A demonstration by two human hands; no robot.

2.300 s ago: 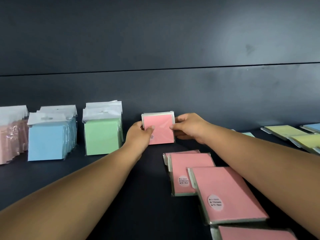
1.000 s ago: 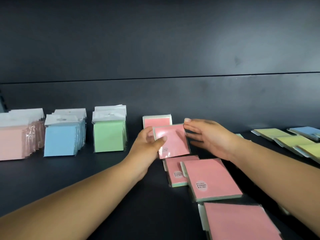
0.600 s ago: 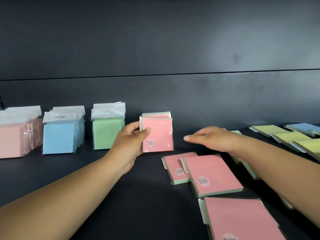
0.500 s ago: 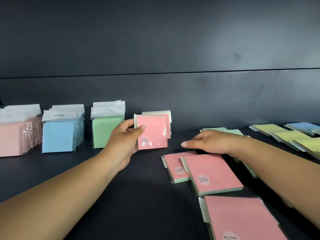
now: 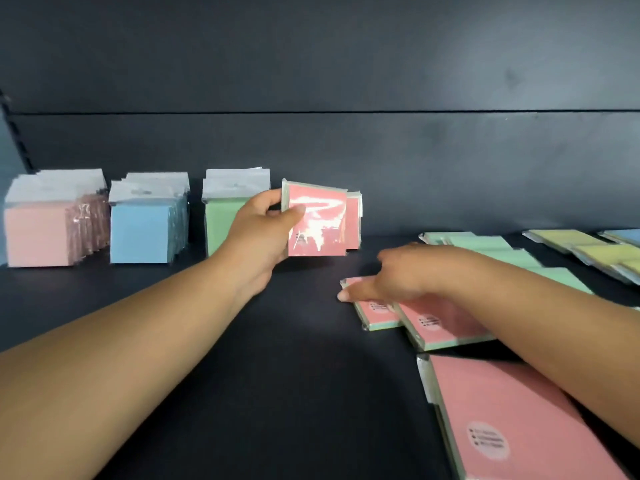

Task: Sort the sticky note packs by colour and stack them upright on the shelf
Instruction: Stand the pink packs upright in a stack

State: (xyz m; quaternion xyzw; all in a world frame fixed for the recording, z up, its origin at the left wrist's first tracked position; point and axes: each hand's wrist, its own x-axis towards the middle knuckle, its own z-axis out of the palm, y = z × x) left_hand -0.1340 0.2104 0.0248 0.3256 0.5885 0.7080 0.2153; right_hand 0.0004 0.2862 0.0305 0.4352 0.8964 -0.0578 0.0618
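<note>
While the left hand (image 5: 258, 233) has tipped its pinched pink pack (image 5: 317, 220) off upright, just before the standing pink pack (image 5: 354, 220) at twelve o'clock, the right hand (image 5: 391, 275) has dropped, fingers straight, onto the flat pink packs (image 5: 440, 322) at three o'clock, so another pick-up looks likely. Upright green packs (image 5: 225, 220) crowd the left hand at nine o'clock; loose green packs (image 5: 485, 242) lie beyond the right wrist.

pink pack (image 5: 317, 220): glossy clear plastic wrap, paper inside | shelf (image 5: 294, 358): matt dark, smooth

right hand (image 5: 388, 275) dropped onto flat pink pack (image 5: 375, 315)
</note>
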